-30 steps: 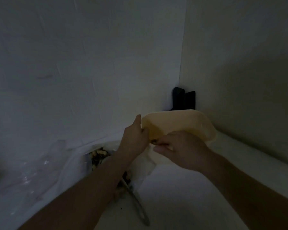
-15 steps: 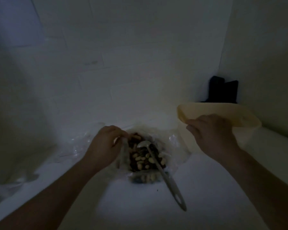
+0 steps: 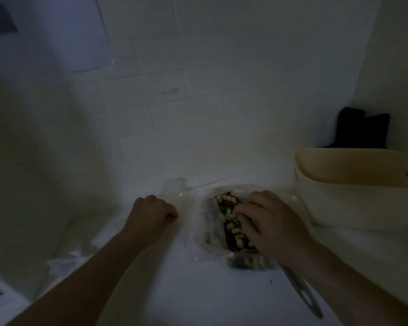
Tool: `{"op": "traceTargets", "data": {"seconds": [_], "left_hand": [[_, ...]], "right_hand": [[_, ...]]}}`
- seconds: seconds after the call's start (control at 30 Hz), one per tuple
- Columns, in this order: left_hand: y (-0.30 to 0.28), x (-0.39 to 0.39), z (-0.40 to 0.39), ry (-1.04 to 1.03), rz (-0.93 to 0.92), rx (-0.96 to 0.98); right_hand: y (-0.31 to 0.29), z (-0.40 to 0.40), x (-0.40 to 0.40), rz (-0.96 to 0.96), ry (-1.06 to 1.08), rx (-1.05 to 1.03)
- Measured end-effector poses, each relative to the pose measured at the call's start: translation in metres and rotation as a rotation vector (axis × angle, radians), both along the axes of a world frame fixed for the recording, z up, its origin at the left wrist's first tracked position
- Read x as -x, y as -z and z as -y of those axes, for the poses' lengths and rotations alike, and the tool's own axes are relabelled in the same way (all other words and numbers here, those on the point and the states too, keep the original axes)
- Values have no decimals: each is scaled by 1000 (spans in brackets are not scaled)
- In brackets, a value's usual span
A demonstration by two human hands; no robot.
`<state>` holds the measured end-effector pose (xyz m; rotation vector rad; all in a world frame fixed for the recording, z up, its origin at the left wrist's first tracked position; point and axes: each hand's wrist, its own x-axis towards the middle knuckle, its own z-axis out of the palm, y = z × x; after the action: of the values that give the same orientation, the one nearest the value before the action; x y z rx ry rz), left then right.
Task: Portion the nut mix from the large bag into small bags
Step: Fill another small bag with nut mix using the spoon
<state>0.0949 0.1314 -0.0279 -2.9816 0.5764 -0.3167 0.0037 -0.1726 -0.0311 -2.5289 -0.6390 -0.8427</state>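
Here the right hand point(image 3: 272, 223) reaches into the large bag point(image 3: 212, 231).

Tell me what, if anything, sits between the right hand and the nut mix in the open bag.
Nothing visible does. The right hand is already over the large bag, its fingers at the nut mix in the open mouth. The spoon runs under that wrist, handle toward the viewer. The left hand is curled beside the bag.

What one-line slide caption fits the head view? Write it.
Right hand reaches into the open nut mix bag; left hand fisted beside it.
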Motion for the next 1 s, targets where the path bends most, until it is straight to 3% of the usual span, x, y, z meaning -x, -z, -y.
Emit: {"op": "traceTargets", "data": {"seconds": [0.1, 0.23, 0.5, 0.67, 0.87, 1.0], "left_hand": [[-6, 1, -7, 7, 11, 63], [-8, 9, -6, -78, -124, -102], [-12, 7, -4, -115, -154, -125], [-72, 8, 7, -188, -131, 233], [-112, 21, 38, -85, -116, 971], [-93, 26, 83, 49, -238, 1156]], "right_hand": [[2, -4, -6, -3, 7, -21], [8, -11, -12, -1, 14, -46], [8, -26, -14, -51, 8, -85], [5, -23, -18, -177, 32, -251], [-6, -17, -17, -288, 49, -531], [-10, -20, -13, -344, -10, -822]]}}
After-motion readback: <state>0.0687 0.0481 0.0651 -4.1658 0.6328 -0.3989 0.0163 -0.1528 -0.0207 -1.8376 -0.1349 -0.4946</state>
